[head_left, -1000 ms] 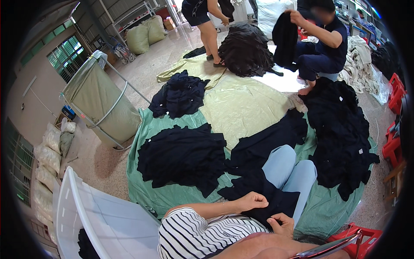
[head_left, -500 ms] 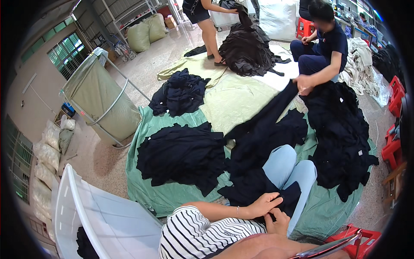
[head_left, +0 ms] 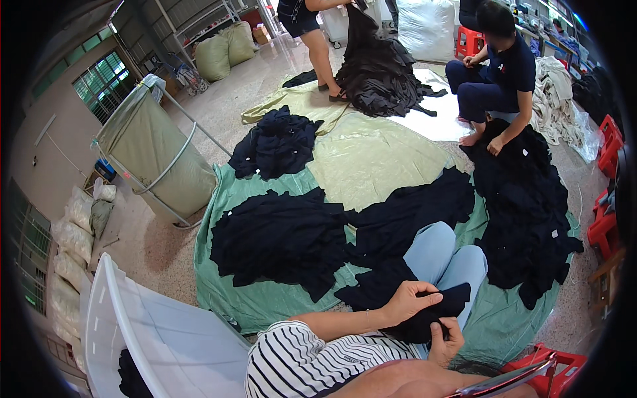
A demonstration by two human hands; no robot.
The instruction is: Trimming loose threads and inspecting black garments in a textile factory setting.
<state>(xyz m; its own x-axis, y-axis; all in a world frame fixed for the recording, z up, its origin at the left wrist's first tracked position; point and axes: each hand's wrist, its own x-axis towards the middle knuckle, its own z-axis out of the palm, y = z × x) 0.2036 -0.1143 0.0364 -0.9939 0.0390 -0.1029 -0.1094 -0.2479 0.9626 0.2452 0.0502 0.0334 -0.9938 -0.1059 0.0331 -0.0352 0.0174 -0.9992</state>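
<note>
Stuffed pale sacks (head_left: 74, 229) stacked along left edge of frame. Two bulging olive-green sacks (head_left: 224, 54) at upper left. Large white bag (head_left: 424, 26) at top centre. Small white tags (head_left: 553, 233) dotting dark garment pile at right.

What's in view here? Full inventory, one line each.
dark garment: 1, black, on the lap, pinched by both hands
garment piles: several, black, spread on the sheet
ground sheet: 1, pale green, on the floor
fabric bin: 1, olive on a metal frame, left
white crate: 1, lower left
stools: several, red, right edge
stuffed sacks: 2, green, far back
co-workers: 2, far side, one squatting, one standing
left hand: 1, grip on the garment
right hand: 1, grip on the garment
</note>
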